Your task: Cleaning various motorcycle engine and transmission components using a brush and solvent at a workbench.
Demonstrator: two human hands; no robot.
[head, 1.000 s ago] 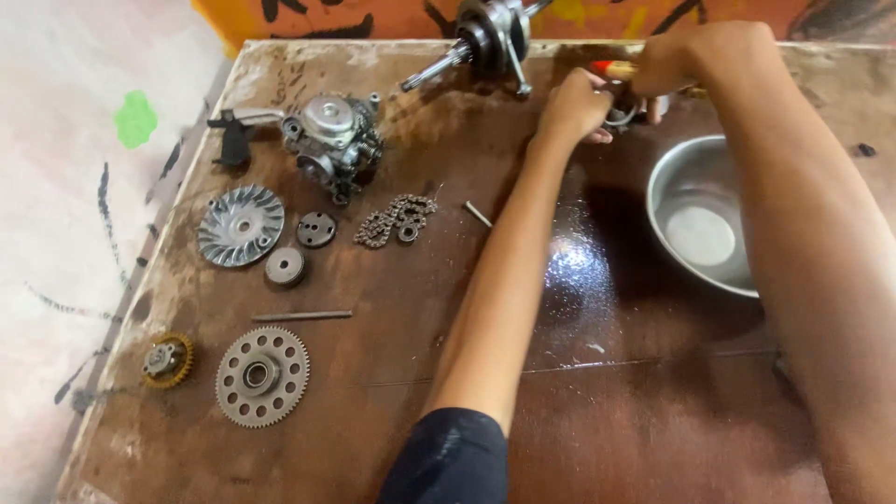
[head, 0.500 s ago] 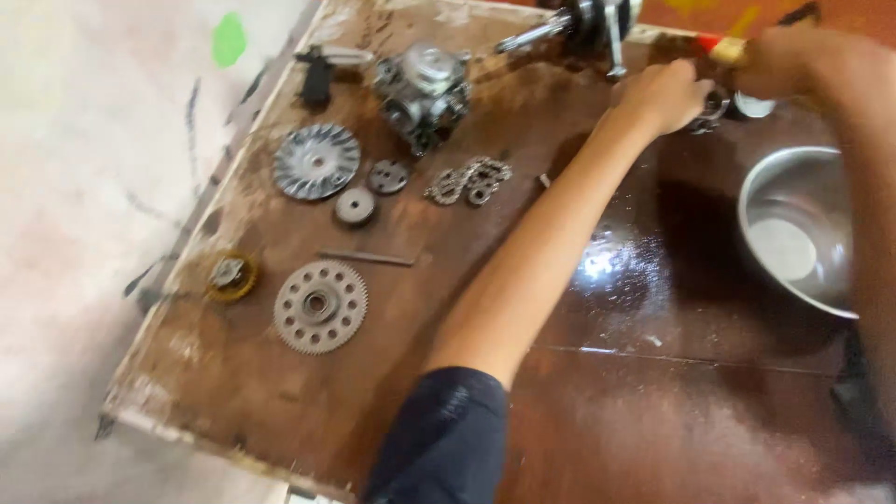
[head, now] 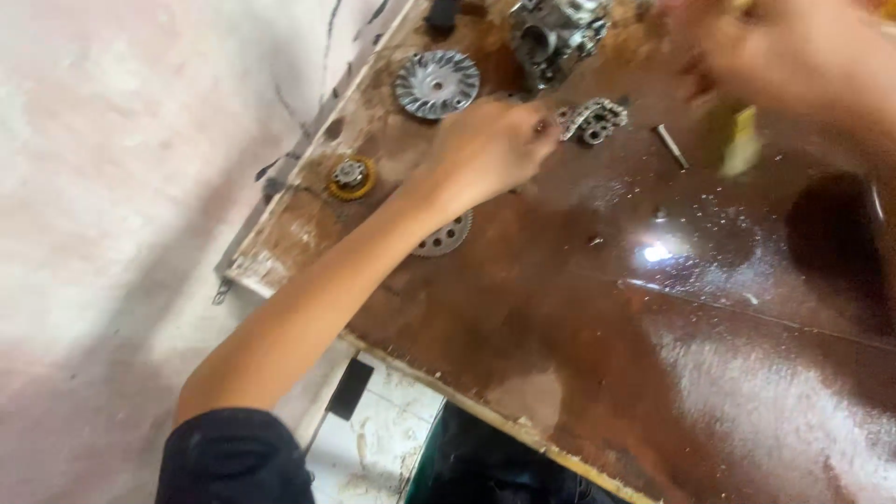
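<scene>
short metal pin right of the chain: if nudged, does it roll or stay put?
The pin looks like a smooth round rod lying flat, so it would probably roll sideways if pushed. The tabletop shines as if wet or oily, so likely slippery to pinch. Appears rigid.

Daylit, motion-blurred, glare on tabletop (head: 653, 252)

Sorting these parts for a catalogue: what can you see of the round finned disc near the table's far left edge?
The finned disc is a round, grey, metal-looking part with curved vanes fanning out from a small central hub. It lies flat on the worn brown table, near its left edge. Nothing touches it; the left hand is closed just below and right of it.
</scene>
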